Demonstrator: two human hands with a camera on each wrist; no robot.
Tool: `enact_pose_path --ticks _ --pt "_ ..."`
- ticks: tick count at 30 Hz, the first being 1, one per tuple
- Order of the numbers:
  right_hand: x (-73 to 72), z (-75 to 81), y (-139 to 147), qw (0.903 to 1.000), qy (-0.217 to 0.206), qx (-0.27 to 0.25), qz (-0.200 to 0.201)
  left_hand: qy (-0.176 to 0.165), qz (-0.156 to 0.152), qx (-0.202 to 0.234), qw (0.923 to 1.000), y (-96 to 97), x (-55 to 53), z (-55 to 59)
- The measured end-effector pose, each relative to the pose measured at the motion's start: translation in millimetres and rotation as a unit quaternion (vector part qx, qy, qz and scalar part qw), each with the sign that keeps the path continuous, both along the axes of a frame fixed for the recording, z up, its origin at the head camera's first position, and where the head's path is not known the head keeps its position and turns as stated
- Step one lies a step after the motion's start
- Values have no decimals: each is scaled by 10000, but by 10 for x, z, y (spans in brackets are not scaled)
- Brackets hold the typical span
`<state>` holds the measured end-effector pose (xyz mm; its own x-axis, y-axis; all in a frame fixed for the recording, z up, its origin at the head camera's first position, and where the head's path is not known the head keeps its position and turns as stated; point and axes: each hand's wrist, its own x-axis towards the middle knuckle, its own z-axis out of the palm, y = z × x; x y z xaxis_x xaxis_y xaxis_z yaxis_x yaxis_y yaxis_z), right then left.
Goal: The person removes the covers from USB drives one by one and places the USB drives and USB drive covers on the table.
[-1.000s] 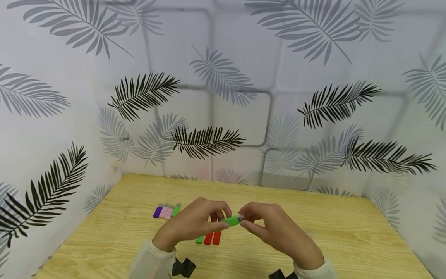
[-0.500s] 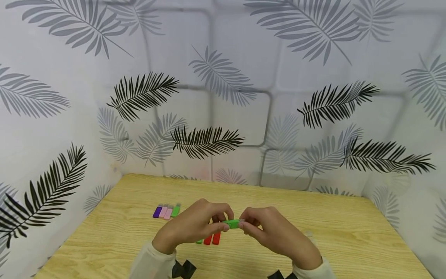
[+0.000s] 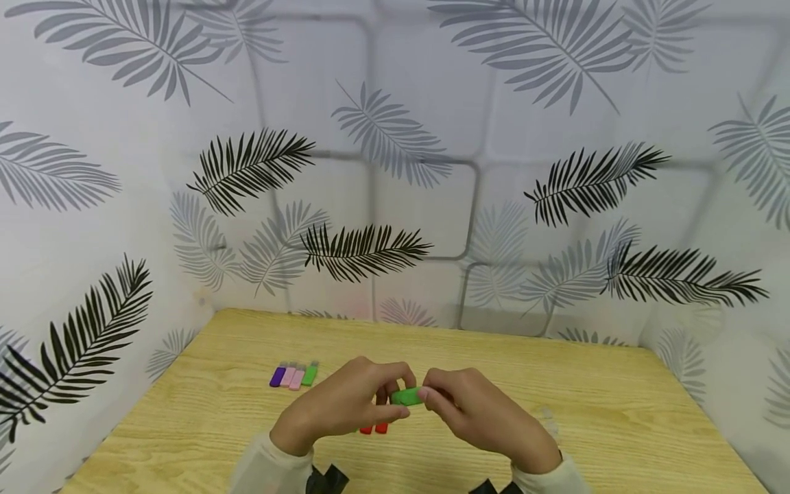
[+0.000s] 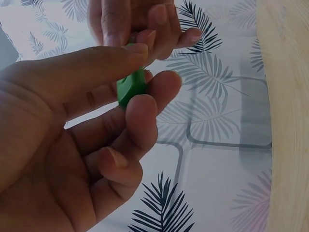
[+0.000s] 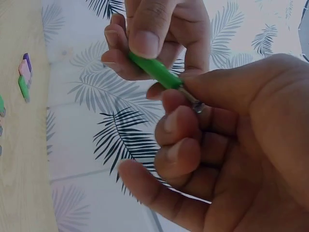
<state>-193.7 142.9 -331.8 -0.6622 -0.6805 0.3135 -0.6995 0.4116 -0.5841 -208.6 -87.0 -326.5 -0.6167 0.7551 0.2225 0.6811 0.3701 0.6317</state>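
Note:
A green USB flash drive (image 3: 407, 397) is held in the air between both hands, above the table. My left hand (image 3: 348, 401) grips its green body between thumb and fingers, and in the left wrist view the drive (image 4: 131, 91) shows between the fingertips. From the other side, my right hand (image 3: 487, 415) pinches the connector end. In the right wrist view, a metal and clear tip (image 5: 197, 105) sticks out of the drive by the right fingers, which partly cover it.
On the wooden table (image 3: 586, 384), a purple drive (image 3: 278, 377), two pink drives (image 3: 297, 379) and a green drive (image 3: 310, 374) lie in a row at left. Red drives (image 3: 381, 429) lie partly hidden below the left hand. A faint clear object (image 3: 547, 418) lies at right.
The right fingers have moved left over the drive's connector, which showed a second ago. The left thumb has lowered slightly, and the hands cover more of the red drives.

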Motion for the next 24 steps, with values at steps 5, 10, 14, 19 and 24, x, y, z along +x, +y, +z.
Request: enact_pose_path --ticks 5,10,14,19,24 --pt "1 -26 -40 9990 391 -151 150 108 -185 -25 9998 12 1 -15" --pt "2 -31 -40 9984 386 -145 376 221 -379 -76 9990 5 -7 -21" --pt "-15 -33 -44 9978 541 -252 274 210 -275 -36 9994 10 1 -17" --pt "-37 -32 -53 9972 642 -388 -7 397 -174 64 9990 24 26 -13" --pt "-33 -42 -43 9971 630 -397 170 496 -315 54 9983 28 18 -18"
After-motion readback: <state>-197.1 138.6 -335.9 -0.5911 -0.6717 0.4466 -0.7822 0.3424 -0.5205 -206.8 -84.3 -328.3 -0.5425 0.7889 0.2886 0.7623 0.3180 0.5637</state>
